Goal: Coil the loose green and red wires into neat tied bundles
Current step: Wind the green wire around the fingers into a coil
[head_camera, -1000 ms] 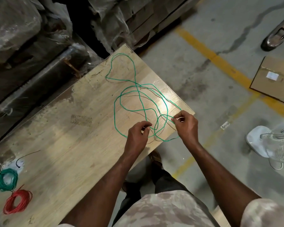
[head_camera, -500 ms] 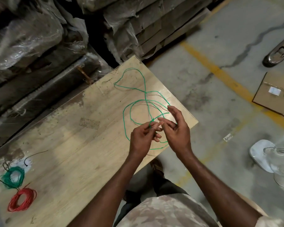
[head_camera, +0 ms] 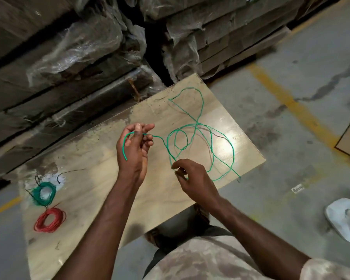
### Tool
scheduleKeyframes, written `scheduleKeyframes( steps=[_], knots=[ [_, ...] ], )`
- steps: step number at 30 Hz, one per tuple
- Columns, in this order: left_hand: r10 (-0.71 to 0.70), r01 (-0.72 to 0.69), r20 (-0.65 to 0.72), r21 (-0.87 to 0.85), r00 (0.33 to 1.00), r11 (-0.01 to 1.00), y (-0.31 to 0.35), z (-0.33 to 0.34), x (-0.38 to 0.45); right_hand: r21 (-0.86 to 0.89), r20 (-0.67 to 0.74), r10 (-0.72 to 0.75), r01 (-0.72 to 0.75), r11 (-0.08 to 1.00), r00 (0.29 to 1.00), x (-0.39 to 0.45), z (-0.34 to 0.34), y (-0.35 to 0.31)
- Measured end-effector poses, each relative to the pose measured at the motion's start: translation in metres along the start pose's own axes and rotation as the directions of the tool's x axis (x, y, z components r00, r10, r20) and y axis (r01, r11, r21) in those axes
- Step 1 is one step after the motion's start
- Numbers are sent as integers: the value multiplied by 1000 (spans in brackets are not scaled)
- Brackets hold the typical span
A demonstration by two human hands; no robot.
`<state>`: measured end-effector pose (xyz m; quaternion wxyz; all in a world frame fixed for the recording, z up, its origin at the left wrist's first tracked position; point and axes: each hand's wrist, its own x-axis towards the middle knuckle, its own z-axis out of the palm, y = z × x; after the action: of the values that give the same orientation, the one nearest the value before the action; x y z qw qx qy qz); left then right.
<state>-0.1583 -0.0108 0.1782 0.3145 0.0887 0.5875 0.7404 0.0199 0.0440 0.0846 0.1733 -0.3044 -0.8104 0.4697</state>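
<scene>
Loose green wire [head_camera: 198, 126]: sprawls in open loops over the far right part of the tabletop [head_camera: 101, 178], reaching from the near right edge up toward the far corner.
Free end: curves out of the left hand [head_camera: 134, 150] and hangs down on that hand's left side, off the surface.
Left hand: raised above the tabletop, thumb and fingers pinching the wire just behind its free end.
Right hand [head_camera: 190, 176]: lower and nearer, fingers curled at the near side of the loops; it appears to pinch a strand, though the contact is too small to be sure.
Key relation: the span between the two hands runs from the far left down to the near right, and all the slack lies to the right of and beyond both hands.
Nearer hand to the slack: the right, which sits at the edge of the loops.
Judged next move: feed wire leftward into turns at the left hand.
Finished green bundle [head_camera: 43, 193]: near left of the tabletop.
Finished red bundle [head_camera: 50, 220]: just nearer than the green one.
</scene>
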Motion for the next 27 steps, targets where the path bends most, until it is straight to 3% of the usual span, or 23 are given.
scheduleKeyframes(
  steps=[4,8,14,21,25,27],
  knots=[
    [-15,14,-80,-2,997,1000,-7,-24,-4,-72,40,99,-96,993,994,-6,13,19],
    [-34,31,-123,-25,992,999,-15,-37,-9,-39,35,231,-229,973,972,-8,20,41],
    [-39,35,-115,-36,993,999,-19,-41,-13,53,33,275,-276,960,961,4,28,44],
    [-36,33,-108,-33,993,999,-23,-36,-13,113,208,355,-383,917,911,40,47,24],
    [-6,12,-130,44,992,999,-31,-36,-7,201,265,349,-405,892,899,36,53,22],
    [-4,41,-159,224,987,974,-43,-42,2,239,280,326,-395,887,903,28,54,23]
  ],
)
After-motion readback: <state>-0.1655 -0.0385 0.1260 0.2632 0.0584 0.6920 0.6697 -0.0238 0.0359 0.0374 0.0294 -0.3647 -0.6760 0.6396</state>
